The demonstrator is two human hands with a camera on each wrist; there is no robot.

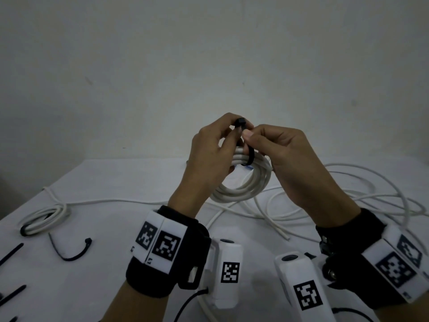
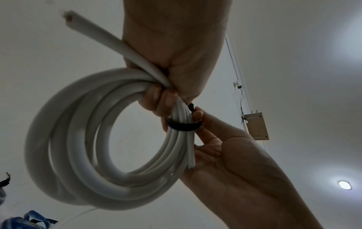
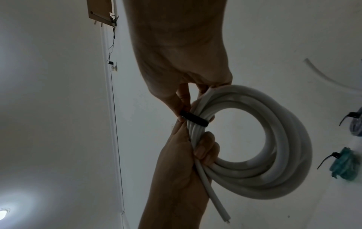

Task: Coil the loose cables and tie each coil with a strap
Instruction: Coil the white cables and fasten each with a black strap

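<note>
Mid-frame in the head view: left hand (image 1: 209, 154) clamps the white coil (image 1: 246, 182) with fingers curled round the bundled turns, its thumb and forefinger holding the black strap (image 1: 250, 156) head; right hand (image 1: 285, 154) pinches the strap just beside it. Strap loops the bundle but looks loose. Risks: the tail slipping out before it locks, or the free cable end (image 2: 82, 23) at upper left springing loose and the turns fanning out if the left grip relaxes. More loose cable (image 1: 348, 201) waits at right.
</note>
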